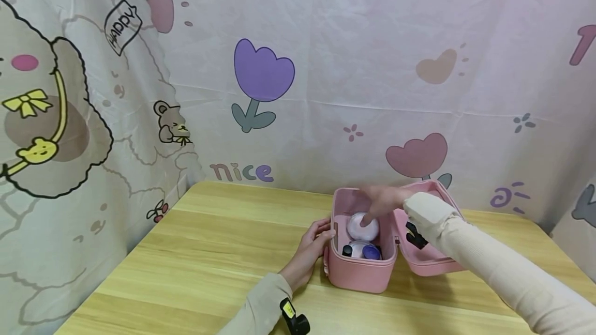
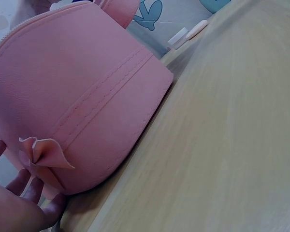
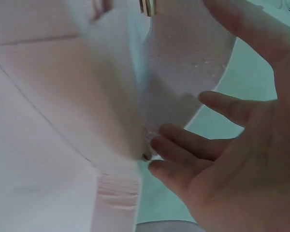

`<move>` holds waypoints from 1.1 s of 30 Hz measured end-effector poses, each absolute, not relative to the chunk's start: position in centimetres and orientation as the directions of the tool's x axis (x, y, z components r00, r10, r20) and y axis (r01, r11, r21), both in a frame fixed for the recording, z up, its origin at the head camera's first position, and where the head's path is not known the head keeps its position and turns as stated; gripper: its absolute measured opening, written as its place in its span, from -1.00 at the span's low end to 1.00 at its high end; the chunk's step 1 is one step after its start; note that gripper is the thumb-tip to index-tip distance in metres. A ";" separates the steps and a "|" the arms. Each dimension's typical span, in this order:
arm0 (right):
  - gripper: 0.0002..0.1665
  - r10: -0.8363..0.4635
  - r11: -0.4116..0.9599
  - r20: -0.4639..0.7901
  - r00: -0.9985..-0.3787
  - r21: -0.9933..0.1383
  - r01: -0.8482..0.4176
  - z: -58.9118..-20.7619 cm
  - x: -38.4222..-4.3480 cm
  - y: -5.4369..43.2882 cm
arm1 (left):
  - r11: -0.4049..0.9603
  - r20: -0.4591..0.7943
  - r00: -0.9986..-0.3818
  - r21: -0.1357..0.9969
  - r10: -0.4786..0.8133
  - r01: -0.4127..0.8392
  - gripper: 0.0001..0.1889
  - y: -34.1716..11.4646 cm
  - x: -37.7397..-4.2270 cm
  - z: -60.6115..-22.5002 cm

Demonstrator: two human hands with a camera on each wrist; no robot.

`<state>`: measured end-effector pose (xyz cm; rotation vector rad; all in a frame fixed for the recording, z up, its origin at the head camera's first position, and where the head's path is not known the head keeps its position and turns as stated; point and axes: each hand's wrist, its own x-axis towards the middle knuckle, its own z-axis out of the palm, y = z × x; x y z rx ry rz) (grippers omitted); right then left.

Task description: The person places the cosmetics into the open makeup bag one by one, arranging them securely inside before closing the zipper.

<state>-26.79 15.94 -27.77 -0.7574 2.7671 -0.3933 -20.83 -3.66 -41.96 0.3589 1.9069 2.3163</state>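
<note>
Currently, a pink leather-look case with a rounded rectangular body is found upright on a pale yellow wood-grain table, its pink lid laid back on the right side. A light zip is noted along the rim, and a folded pink bow is fixed to the outer wall.

The outer wall and rim on the left are touched by the left hand; its fingers are seen slightly apart, with nothing pinched between them. The right hand is held above the case opening and is blurred in the head view. Its fingers are shown parted in the right wrist view, the thumb well away from them, and nothing is held. The index finger is seen in front of a round white container; whether contact is made cannot be told.

Nearer the front wall, a second round white item, a round blue-violet cap and a small black cap are contained, close together. Cream sleeves are worn on both arms, and a black device with a yellow label is strapped at the left wrist. Behind the table, a pale printed cloth is hung.
</note>
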 end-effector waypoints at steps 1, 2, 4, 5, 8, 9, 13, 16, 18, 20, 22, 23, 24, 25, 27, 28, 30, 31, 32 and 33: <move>-0.07 -0.521 0.835 -0.178 -0.835 -0.308 -0.455 -27.7 -26.7 15.9 | -0.196 0.106 -0.964 0.979 0.243 0.058 -0.44 -3.6 -20.8 -42.0; -0.06 -0.516 0.841 -0.189 -0.835 -0.299 -0.451 -27.6 -26.7 15.9 | -0.194 0.106 -0.964 0.979 0.245 0.058 -0.44 -3.6 -20.8 -42.0; -0.08 -0.501 0.852 -0.214 -0.839 -0.293 -0.434 -27.3 -26.6 15.9 | -0.193 0.106 -0.963 0.979 0.248 0.059 -0.44 -3.6 -20.8 -42.0; -0.09 -0.500 0.853 -0.219 -0.838 -0.290 -0.434 -27.1 -26.6 16.0 | -0.195 0.108 -0.963 0.979 0.248 0.060 -0.44 -3.6 -20.8 -41.9; -0.10 -0.508 0.852 -0.222 -0.832 -0.275 -0.446 -26.6 -26.6 16.1 | -0.198 0.110 -0.963 0.978 0.247 0.061 -0.45 -3.6 -20.8 -41.9; -0.11 -0.511 0.850 -0.220 -0.831 -0.273 -0.450 -26.5 -26.6 16.1 | -0.199 0.111 -0.963 0.978 0.246 0.061 -0.45 -3.6 -20.8 -41.9; -0.16 -0.519 0.843 -0.213 -0.828 -0.284 -0.456 -26.1 -26.6 16.3 | -0.201 0.108 -0.963 0.978 0.247 0.058 -0.45 -3.6 -20.9 -41.9; -0.21 -0.530 0.833 -0.208 -0.822 -0.310 -0.459 -25.9 -26.7 16.4 | -0.196 0.109 -0.963 0.979 0.246 0.061 -0.44 -3.6 -21.0 -41.9; -0.23 -0.545 0.822 -0.201 -0.814 -0.321 -0.471 -25.7 -26.7 16.5 | -0.192 0.111 -0.963 0.979 0.244 0.064 -0.43 -3.7 -21.0 -41.8; -0.23 -0.547 0.819 -0.197 -0.814 -0.330 -0.470 -25.6 -26.7 16.5 | -0.188 0.111 -0.963 0.980 0.244 0.066 -0.43 -3.7 -21.0 -41.8; -0.22 -0.541 0.823 -0.197 -0.818 -0.326 -0.466 -25.6 -26.6 16.7 | -0.190 0.109 -0.963 0.980 0.246 0.062 -0.42 -3.7 -21.0 -41.8; -0.21 -0.546 0.820 -0.196 -0.815 -0.327 -0.470 -25.5 -26.6 16.7 | -0.189 0.106 -0.963 0.980 0.247 0.059 -0.43 -3.6 -20.9 -41.8; -0.20 -0.544 0.820 -0.196 -0.816 -0.327 -0.469 -25.5 -26.6 16.8 | -0.193 0.105 -0.963 0.980 0.248 0.057 -0.43 -3.6 -20.9 -41.8; -0.19 -0.539 0.824 -0.200 -0.818 -0.326 -0.464 -25.4 -26.5 16.9 | -0.194 0.103 -0.963 0.979 0.249 0.055 -0.43 -3.6 -20.9 -41.8; -0.18 -0.533 0.827 -0.207 -0.820 -0.332 -0.454 -25.1 -26.5 17.1 | -0.195 0.100 -0.964 0.979 0.247 0.052 -0.43 -3.6 -20.9 -41.8; -0.17 -0.527 0.831 -0.208 -0.824 -0.327 -0.449 -24.9 -26.4 17.3 | -0.196 0.099 -0.964 0.979 0.246 0.050 -0.43 -3.6 -20.8 -41.8; -0.15 -0.506 0.844 -0.215 -0.835 -0.320 -0.429 -24.4 -26.2 17.5 | -0.199 0.097 -0.965 0.979 0.244 0.048 -0.43 -3.6 -20.8 -41.7; -0.14 -0.491 0.854 -0.220 -0.843 -0.313 -0.416 -24.1 -26.1 17.7 | -0.198 0.094 -0.966 0.979 0.242 0.046 -0.42 -3.6 -20.8 -41.7; -0.14 -0.476 0.862 -0.221 -0.851 -0.306 -0.404 -23.8 -26.0 17.8 | -0.198 0.092 -0.966 0.979 0.241 0.044 -0.42 -3.6 -20.8 -41.7; -0.13 -0.465 0.869 -0.219 -0.858 -0.298 -0.395 -23.5 -25.8 18.0 | -0.198 0.091 -0.966 0.979 0.242 0.042 -0.42 -3.6 -20.8 -41.7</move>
